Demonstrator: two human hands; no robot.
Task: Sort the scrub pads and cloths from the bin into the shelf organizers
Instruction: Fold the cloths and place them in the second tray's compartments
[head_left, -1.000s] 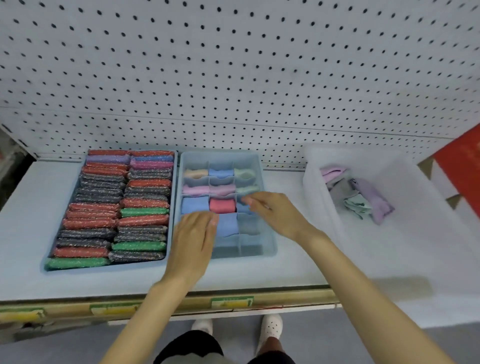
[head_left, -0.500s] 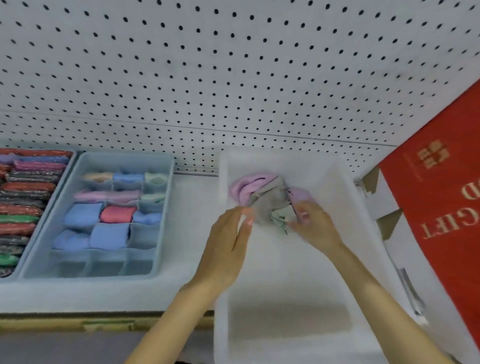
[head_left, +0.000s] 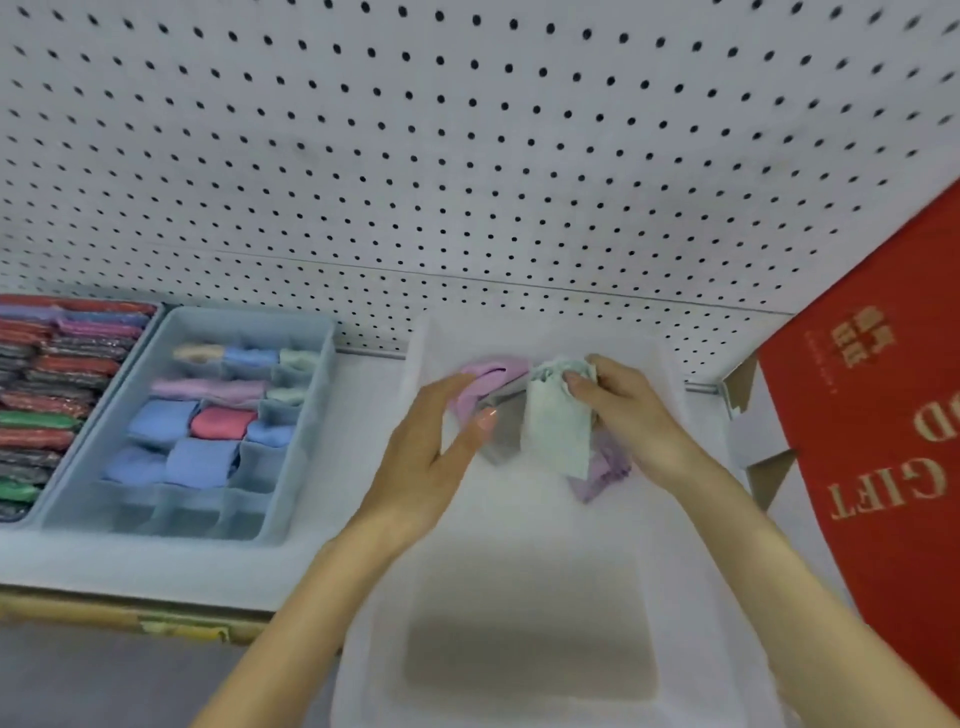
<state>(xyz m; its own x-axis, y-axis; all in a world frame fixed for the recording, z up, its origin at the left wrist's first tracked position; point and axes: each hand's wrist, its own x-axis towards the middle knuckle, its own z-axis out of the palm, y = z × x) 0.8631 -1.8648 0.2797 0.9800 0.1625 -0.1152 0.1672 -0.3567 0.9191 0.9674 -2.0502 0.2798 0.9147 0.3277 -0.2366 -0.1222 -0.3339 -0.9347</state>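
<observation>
Pale green cloth (head_left: 558, 421) inside white bin (head_left: 519, 597), near back wall, top end clamped in curled fingers of right hand (head_left: 636, 415). Left hand (head_left: 421, 457) just beside it, fingers straight, slightly apart, gripping nothing. Pink cloth (head_left: 488, 375) and purple cloth (head_left: 605, 470) lie underneath. Blue divided organizer (head_left: 317, 415) stands left of bin.

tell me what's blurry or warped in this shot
Head view: mild motion blur throughout, heaviest on the organizer and scrub pads at left; mint cloth edges soft; wide-angle lens bends the pegboard rows; grey shadow on the bin floor; no glare.
</observation>
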